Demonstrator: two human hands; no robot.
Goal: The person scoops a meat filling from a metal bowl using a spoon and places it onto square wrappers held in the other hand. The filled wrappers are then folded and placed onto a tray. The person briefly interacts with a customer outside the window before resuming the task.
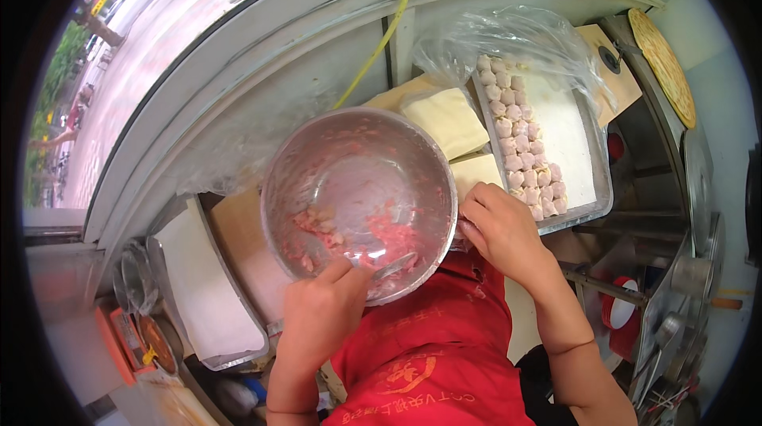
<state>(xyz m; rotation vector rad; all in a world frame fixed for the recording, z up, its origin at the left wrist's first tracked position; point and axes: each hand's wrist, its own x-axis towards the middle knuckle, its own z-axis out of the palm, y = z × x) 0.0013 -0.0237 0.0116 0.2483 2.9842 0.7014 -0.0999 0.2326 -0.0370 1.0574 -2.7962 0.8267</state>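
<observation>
A large metal mixing bowl (pixel 363 170) sits in front of me, close to my red apron (pixel 428 354). Pink raw minced meat (pixel 390 235) is smeared over its lower inside, and most of the upper wall is bare metal. My left hand (pixel 327 301) is closed at the near rim around a metal spoon or scraper (pixel 396 266), whose end rests in the meat; its handle is mostly hidden by the fingers. At the right side of the bowl, my right hand (pixel 500 232) grips the rim, with the fingertips partly out of sight.
Right of the bowl lie stacked dough wrappers (pixel 446 119) and a metal tray (pixel 574 140) with rows of shaped dumplings (pixel 521 140). Clear plastic film (pixel 512 39) covers its far end. A white-lined tray (pixel 205 289) stands left. A yellow hose (pixel 381 45) hangs behind.
</observation>
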